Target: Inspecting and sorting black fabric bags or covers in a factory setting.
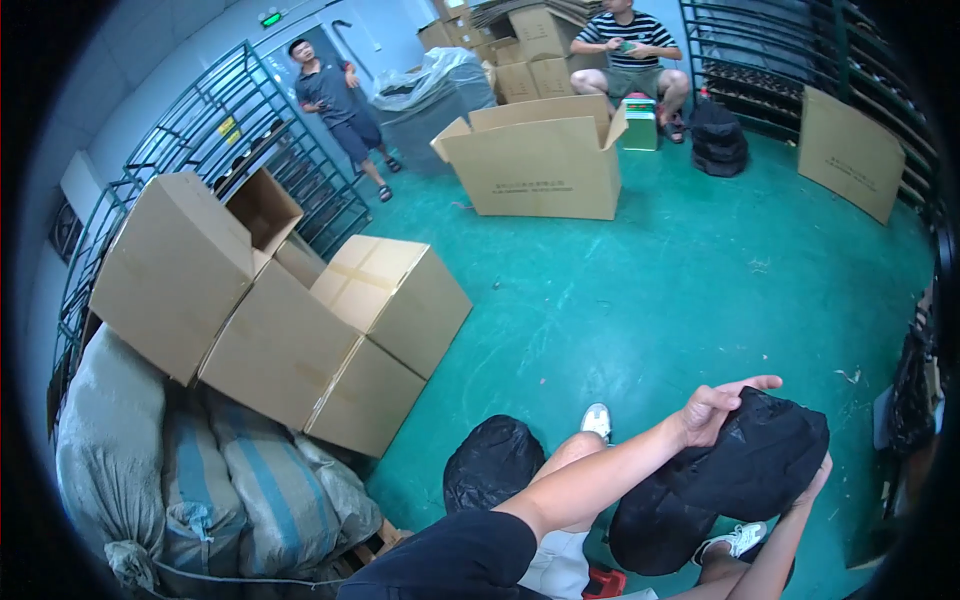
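Note:
A black, rounded, wrinkled fabric piece (762, 450) is held up in front of me between both hands; I cannot tell its exact kind. My left hand (707, 413) grips its upper left edge, with one finger stretched out past the edge. Along its right edge is my right hand (815, 482), closed on the fabric, its fingers partly hidden behind it. Just below hangs or lies another dark rounded fabric piece (655, 530), near my legs. A similar black bundle (494, 462) rests on the floor left of my knee.
Large cardboard boxes (290, 340) and stuffed woven sacks (270, 470) stand at left. An open carton (545, 165) sits on the green floor (640, 290) ahead. One person (335, 100) stands at far left; another (630, 45) sits beside a black stack (718, 138). Metal racks line both sides.

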The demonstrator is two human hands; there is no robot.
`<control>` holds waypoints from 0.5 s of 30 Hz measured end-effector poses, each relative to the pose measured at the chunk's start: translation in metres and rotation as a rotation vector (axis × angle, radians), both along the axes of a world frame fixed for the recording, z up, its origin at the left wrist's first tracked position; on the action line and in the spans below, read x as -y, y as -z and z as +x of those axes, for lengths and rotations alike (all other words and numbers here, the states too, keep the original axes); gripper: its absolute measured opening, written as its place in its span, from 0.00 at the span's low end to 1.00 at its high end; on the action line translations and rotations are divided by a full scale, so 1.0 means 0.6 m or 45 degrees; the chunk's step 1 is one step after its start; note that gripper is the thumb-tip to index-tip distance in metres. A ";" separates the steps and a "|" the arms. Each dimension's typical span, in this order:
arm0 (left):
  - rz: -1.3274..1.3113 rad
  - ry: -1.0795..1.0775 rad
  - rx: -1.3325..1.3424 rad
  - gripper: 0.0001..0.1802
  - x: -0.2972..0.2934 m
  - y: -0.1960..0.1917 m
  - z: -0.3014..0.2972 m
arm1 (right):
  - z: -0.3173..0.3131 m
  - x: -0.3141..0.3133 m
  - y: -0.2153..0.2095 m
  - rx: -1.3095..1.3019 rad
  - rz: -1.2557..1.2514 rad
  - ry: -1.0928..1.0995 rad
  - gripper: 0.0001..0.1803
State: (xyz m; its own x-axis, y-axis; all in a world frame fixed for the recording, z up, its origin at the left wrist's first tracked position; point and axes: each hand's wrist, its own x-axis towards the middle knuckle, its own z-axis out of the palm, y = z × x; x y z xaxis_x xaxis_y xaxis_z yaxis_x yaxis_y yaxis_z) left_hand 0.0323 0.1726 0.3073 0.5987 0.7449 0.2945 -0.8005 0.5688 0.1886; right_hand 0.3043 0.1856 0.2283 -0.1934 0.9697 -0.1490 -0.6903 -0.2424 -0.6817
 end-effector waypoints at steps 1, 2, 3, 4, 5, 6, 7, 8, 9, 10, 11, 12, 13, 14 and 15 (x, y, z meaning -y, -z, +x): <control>-0.002 -0.009 0.005 0.50 -0.002 0.000 -0.003 | -0.003 0.001 -0.003 -0.022 -0.023 0.006 0.20; 0.008 0.021 0.013 0.50 -0.003 0.001 -0.005 | -0.005 0.003 -0.008 -0.014 -0.013 0.036 0.20; 0.017 0.024 0.006 0.52 -0.001 -0.004 -0.008 | -0.010 0.005 -0.012 -0.098 -0.072 -0.023 0.20; 0.029 0.033 0.004 0.55 0.001 -0.008 -0.009 | -0.007 0.006 -0.014 -0.178 -0.128 -0.077 0.20; 0.057 0.048 -0.020 0.57 -0.002 -0.003 -0.010 | 0.000 0.003 -0.005 -0.220 -0.095 -0.090 0.20; 0.090 0.026 -0.012 0.58 -0.001 -0.008 -0.008 | 0.002 0.000 0.005 -0.212 -0.091 -0.058 0.20; 0.082 0.008 -0.022 0.57 -0.001 -0.007 -0.007 | 0.005 -0.002 0.012 -0.208 -0.047 -0.061 0.20; 0.073 -0.011 -0.033 0.55 -0.005 -0.001 -0.007 | 0.012 -0.002 0.015 -0.204 -0.004 -0.065 0.21; 0.074 0.010 -0.028 0.55 -0.008 0.007 -0.011 | 0.009 -0.004 0.012 -0.200 -0.003 -0.044 0.21; -0.040 -0.088 -0.097 0.50 -0.013 0.020 -0.014 | 0.005 -0.003 0.005 -0.228 -0.001 -0.062 0.21; -0.153 -0.188 -0.169 0.45 -0.021 0.035 -0.015 | 0.003 -0.001 -0.002 -0.258 0.001 -0.083 0.22; -0.153 -0.185 -0.171 0.45 -0.030 0.055 -0.019 | -0.004 0.000 -0.012 -0.260 0.001 -0.079 0.22; -0.227 -0.275 -0.251 0.39 -0.039 0.072 -0.020 | -0.011 0.002 -0.021 -0.255 -0.033 -0.102 0.22; -0.300 -0.370 -0.333 0.33 -0.046 0.088 -0.021 | -0.015 0.001 -0.029 -0.253 -0.067 -0.127 0.23; -0.450 -0.388 -0.460 0.23 -0.040 0.068 -0.009 | -0.009 0.001 -0.031 -0.249 -0.069 -0.117 0.23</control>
